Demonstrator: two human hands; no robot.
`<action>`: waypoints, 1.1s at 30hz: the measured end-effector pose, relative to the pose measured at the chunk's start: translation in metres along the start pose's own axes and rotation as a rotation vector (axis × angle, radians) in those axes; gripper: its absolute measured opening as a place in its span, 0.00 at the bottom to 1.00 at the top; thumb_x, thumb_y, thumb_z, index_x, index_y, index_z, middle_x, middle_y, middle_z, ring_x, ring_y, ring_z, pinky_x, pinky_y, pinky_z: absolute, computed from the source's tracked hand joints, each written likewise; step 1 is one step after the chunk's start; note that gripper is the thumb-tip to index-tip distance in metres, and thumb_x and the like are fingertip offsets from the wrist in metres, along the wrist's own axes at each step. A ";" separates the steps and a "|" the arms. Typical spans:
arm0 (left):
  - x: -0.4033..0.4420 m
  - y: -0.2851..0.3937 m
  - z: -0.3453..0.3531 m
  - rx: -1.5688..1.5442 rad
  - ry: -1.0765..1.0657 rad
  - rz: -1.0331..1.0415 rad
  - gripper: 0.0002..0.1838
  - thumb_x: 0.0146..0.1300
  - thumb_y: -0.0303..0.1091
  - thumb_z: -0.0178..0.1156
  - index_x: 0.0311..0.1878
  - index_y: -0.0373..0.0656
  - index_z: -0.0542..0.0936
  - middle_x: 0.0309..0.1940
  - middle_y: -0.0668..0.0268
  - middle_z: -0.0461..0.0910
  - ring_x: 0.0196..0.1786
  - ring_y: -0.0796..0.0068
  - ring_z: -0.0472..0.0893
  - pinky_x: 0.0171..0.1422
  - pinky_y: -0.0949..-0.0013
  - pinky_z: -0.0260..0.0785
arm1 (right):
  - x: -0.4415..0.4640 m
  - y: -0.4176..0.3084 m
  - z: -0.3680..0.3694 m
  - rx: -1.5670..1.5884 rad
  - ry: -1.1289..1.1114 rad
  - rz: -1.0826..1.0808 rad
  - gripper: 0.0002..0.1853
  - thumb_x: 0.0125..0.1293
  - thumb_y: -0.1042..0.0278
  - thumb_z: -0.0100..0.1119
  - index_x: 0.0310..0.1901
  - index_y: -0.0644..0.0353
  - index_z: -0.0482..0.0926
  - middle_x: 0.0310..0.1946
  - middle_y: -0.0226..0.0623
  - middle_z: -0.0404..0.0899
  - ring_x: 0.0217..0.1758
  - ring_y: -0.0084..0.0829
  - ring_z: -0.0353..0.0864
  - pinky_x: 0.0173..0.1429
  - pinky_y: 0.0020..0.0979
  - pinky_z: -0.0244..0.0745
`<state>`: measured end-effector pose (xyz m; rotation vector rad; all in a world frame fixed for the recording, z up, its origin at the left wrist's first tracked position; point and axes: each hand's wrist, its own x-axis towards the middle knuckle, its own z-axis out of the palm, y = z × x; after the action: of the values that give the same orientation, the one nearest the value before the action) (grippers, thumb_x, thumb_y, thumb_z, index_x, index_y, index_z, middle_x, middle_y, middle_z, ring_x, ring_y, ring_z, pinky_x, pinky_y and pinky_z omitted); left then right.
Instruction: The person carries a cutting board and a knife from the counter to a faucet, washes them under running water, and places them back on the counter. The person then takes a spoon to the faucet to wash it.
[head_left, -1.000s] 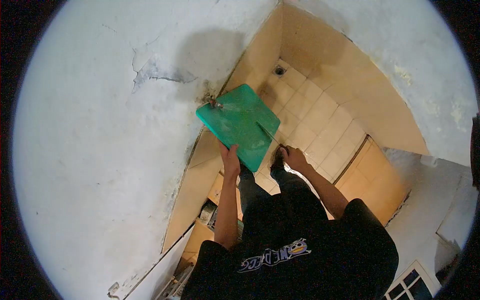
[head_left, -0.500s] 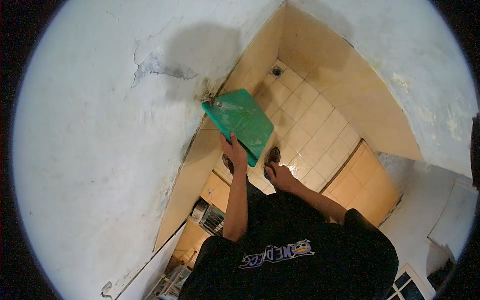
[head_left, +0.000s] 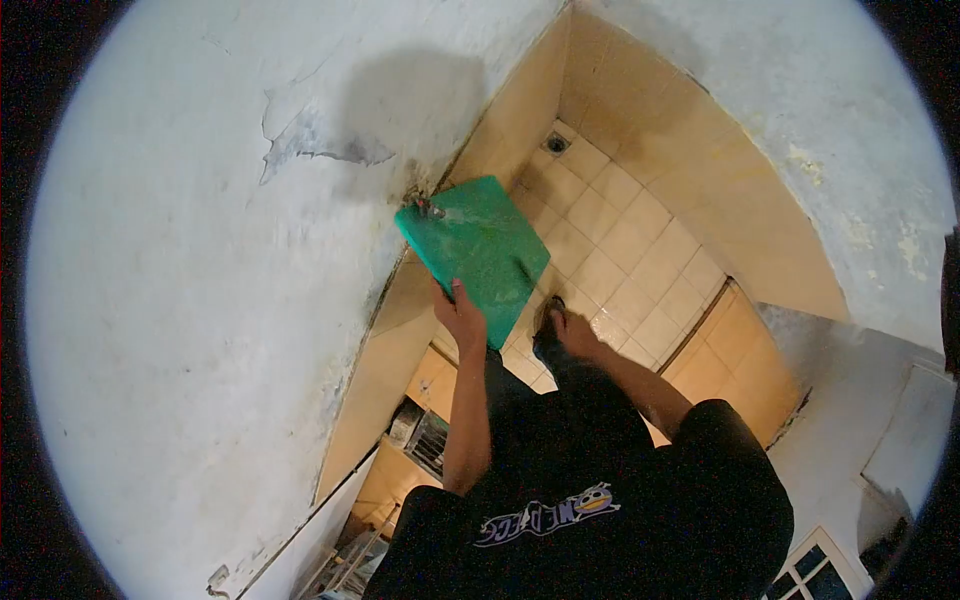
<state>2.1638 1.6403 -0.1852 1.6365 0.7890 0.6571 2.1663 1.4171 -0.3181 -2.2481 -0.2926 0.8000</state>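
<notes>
A green rectangular board [head_left: 480, 250] is tilted under a wall tap [head_left: 428, 208], and a pale streak of water runs over its upper part. My left hand [head_left: 462, 318] grips the board's lower left edge, fingers closed round it. Right of the board's lower corner, my right hand [head_left: 578, 332] is closed round a thin tool with a dark handle [head_left: 557, 302]. The tool's blade or shaft is blurred and hard to see. A small dark shadow lies on the board's right part.
Beige floor tiles [head_left: 630, 240] lie below, with a round drain [head_left: 556, 144] in the far corner. A low tiled wall [head_left: 690, 140] curves round the right side. Peeling white wall [head_left: 220, 300] rises at left. A metal rack [head_left: 430, 442] stands lower left.
Since half a second ago, the board has turned to show more of its face, its near corner lower. My right hand has risen slightly to the right, and the tool's handle now shows.
</notes>
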 end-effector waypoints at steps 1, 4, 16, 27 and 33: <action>-0.001 0.006 -0.003 0.000 -0.017 0.017 0.20 0.71 0.29 0.47 0.64 0.33 0.66 0.51 0.55 0.75 0.51 0.67 0.74 0.56 0.65 0.65 | 0.024 0.018 -0.004 -0.077 -0.055 0.067 0.26 0.72 0.47 0.42 0.51 0.67 0.74 0.37 0.62 0.79 0.43 0.61 0.78 0.49 0.52 0.74; -0.008 0.019 -0.014 0.063 -0.026 -0.025 0.21 0.71 0.29 0.48 0.64 0.33 0.66 0.51 0.56 0.75 0.51 0.67 0.74 0.57 0.66 0.66 | 0.017 -0.004 -0.013 -0.043 -0.082 0.062 0.25 0.72 0.47 0.43 0.52 0.62 0.74 0.37 0.58 0.80 0.44 0.58 0.79 0.48 0.53 0.75; -0.030 0.032 -0.027 0.035 0.046 -0.031 0.22 0.68 0.25 0.52 0.65 0.33 0.66 0.55 0.56 0.75 0.53 0.65 0.75 0.58 0.63 0.67 | 0.007 0.024 -0.002 0.098 -0.030 0.063 0.32 0.71 0.39 0.40 0.41 0.66 0.79 0.31 0.55 0.80 0.37 0.52 0.81 0.43 0.45 0.73; -0.048 0.026 -0.031 -0.035 0.127 -0.101 0.21 0.69 0.25 0.52 0.64 0.34 0.65 0.51 0.57 0.75 0.49 0.69 0.76 0.54 0.65 0.69 | 0.057 -0.033 0.067 1.867 -0.217 0.561 0.22 0.71 0.63 0.53 0.60 0.67 0.66 0.60 0.43 0.71 0.58 0.42 0.73 0.64 0.45 0.72; -0.047 0.043 -0.030 0.020 -0.028 -0.241 0.29 0.62 0.23 0.59 0.65 0.33 0.60 0.54 0.53 0.73 0.53 0.65 0.76 0.56 0.63 0.71 | 0.039 -0.032 0.042 1.780 -0.132 0.579 0.11 0.67 0.69 0.58 0.49 0.60 0.74 0.41 0.35 0.80 0.41 0.34 0.80 0.44 0.37 0.80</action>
<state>2.1178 1.6163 -0.1375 1.5346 0.9568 0.4563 2.1718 1.4800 -0.3364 -0.5379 0.7885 0.8796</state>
